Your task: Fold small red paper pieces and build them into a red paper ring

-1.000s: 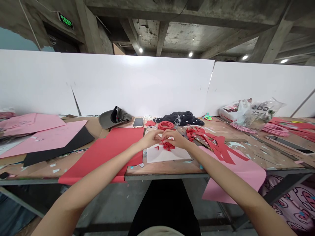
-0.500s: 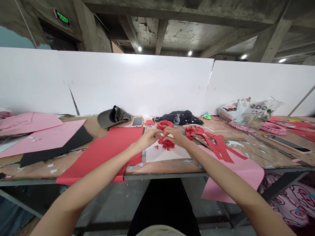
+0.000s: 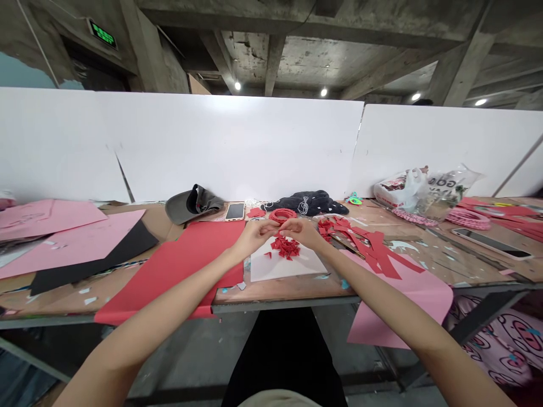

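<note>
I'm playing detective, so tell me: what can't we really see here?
All in the head view:
- What the left hand and right hand pinch, if anything: fingers hide it, and it's too small.
- Everything inside the white bag: its plastic hides most.
- The pink cloth's whole shape: table and picture edge cut it off.
- The green sign's writing: too small, blurred.

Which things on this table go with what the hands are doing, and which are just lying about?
Seems part of the job:
left hand and right hand, fingertips close together
small red scraps
white sheet under the scraps
red strips, probably

Seems just lying about:
cap
phone beside the cap
black cloth
plastic bags
</note>
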### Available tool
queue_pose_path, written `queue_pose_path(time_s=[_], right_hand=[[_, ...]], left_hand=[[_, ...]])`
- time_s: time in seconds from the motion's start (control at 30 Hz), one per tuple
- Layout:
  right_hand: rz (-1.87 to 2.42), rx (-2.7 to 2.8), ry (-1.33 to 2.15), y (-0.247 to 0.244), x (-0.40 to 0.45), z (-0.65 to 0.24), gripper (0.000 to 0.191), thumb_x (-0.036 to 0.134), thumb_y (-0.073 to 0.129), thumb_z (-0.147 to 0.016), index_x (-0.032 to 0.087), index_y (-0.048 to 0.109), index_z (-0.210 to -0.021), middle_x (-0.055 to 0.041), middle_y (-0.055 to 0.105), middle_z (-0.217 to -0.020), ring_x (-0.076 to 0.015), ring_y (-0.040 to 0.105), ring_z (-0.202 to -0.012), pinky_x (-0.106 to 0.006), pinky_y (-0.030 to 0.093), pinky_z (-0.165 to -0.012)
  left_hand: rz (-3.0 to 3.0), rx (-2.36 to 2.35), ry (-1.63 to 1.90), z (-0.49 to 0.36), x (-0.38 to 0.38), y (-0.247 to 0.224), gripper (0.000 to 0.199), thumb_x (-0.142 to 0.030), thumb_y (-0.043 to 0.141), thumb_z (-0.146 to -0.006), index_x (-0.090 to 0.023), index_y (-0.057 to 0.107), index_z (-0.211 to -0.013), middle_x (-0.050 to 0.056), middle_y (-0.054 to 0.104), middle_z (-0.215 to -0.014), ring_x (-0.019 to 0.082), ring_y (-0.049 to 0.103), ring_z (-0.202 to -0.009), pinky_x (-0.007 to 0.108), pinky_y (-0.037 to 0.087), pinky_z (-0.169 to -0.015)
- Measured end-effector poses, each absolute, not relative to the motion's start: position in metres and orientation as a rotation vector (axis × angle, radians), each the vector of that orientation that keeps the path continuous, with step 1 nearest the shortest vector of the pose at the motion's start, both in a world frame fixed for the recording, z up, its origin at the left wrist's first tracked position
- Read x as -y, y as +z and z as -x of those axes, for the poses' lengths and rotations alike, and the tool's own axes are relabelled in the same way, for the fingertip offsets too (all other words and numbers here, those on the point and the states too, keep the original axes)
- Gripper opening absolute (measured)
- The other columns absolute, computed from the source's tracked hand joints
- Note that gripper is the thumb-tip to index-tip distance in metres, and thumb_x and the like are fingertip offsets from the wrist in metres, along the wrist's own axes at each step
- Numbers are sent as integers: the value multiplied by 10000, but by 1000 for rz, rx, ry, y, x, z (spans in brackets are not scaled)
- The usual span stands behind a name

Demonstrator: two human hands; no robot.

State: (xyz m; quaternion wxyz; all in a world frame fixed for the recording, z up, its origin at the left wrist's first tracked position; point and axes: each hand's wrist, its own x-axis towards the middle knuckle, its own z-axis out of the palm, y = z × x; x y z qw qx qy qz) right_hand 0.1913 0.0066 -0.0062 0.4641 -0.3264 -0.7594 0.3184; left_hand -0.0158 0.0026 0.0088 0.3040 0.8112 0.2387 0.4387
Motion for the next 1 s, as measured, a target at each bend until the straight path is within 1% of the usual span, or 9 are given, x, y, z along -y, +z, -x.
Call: queue_pose_path(time_s=[0.13, 0.33, 0.4, 0.5, 0.6, 0.67, 0.77, 0.9, 1.0], right_hand=[[820, 1830, 782, -7, -7, -190, 221, 402, 723, -737, 194, 657, -768, -49, 700, -764, -190, 654, -695, -348, 523, -699], [953, 1846, 658, -9, -6, -186, 135, 299, 609, -784, 183, 591, -720, -3, 638, -636, -147, 595, -583, -293, 478, -609], [950, 1841, 617, -8, -4, -183, 108, 276, 597, -796, 181, 598, -744, -8, 643, -663, -149, 606, -613, -296, 494, -633], [890, 1814, 454, -7, 1, -180, 93, 264, 645, -779, 186, 621, -823, -40, 676, -827, -167, 643, -744, -322, 534, -720], [838, 1786, 307, -6, 5, -178, 86, 270, 666, -784, 190, 634, -790, -49, 679, -864, -179, 654, -777, -354, 552, -772], [838, 1748, 330, -6, 6, -177, 97, 277, 662, -797, 188, 650, -759, -49, 692, -823, -187, 667, -759, -371, 559, -783], [829, 1696, 494, -7, 5, -177, 121, 303, 703, -770, 185, 684, -791, -59, 718, -823, -206, 692, -777, -390, 569, -798], [795, 1678, 655, -7, 5, -176, 253, 354, 803, -666, 178, 701, -817, -71, 728, -867, -215, 707, -806, -400, 580, -832], [791, 1659, 711, -7, 6, -176, 299, 379, 820, -641, 179, 705, -830, -66, 734, -854, -213, 715, -808, -401, 589, -845]], left_hand=[[-2099, -598, 1143, 13, -1, 7, 262, -305, 629, -828, -147, 682, -1029, 99, 728, -992, 227, 715, -908, 315, 568, -823], [-2063, -680, 1103, 8, -3, 3, 262, -276, 654, -801, -137, 688, -1020, 94, 741, -882, 219, 717, -807, 311, 570, -744], [-1994, -685, 1121, 8, -6, 2, 271, -262, 685, -769, -140, 692, -1010, 83, 743, -867, 216, 715, -804, 308, 567, -743], [-1839, -699, 1186, 9, -11, 0, 288, -291, 739, -723, -139, 705, -965, 78, 743, -881, 216, 712, -806, 340, 569, -782], [-1647, -674, 1177, 11, -15, -3, 354, -341, 807, -661, -133, 719, -935, 84, 744, -897, 227, 709, -847, 390, 564, -847], [-1541, -639, 1120, 12, -17, -4, 407, -349, 846, -621, -130, 724, -941, 91, 746, -915, 229, 706, -883, 406, 552, -891], [-1457, -613, 1076, 13, -18, -5, 445, -356, 868, -600, -133, 729, -959, 94, 749, -937, 220, 706, -896, 409, 535, -931], [-1451, -621, 1108, 13, -21, -6, 419, -358, 871, -599, -140, 735, -931, 80, 753, -909, 210, 706, -882, 398, 542, -919], [-1473, -618, 1110, 13, -23, -6, 395, -353, 869, -604, -141, 734, -908, 71, 753, -871, 206, 707, -866, 390, 552, -897]])
